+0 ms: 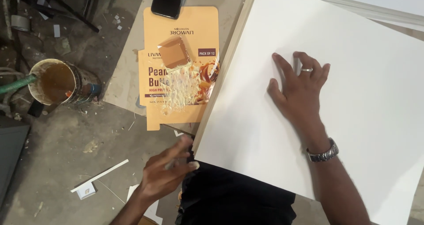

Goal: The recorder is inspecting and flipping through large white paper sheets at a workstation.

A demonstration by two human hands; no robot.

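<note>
Two hands on a big white sheet, glue stuff parked off to the side.

The right hand (299, 89) lies flat and open on top of the large white rectangular sheet (353, 119), fingers spread, with a silver ring (306, 69) on one finger and a metal wristwatch (323, 152) on the wrist. The left hand (167, 171) is at the sheet's near left corner, fingers loosely out and a bit blurred, so I can't tell if it's actually pinching the edge. Just left of the sheet there's a flattened orange cardboard carton (181, 66) smeared with pale glue, with a small tan square scraper (173, 52) resting on it and a black phone (168, 0) above. A grimy round tin of brown adhesive (55, 82) stands on the dusty floor, well apart.
</note>
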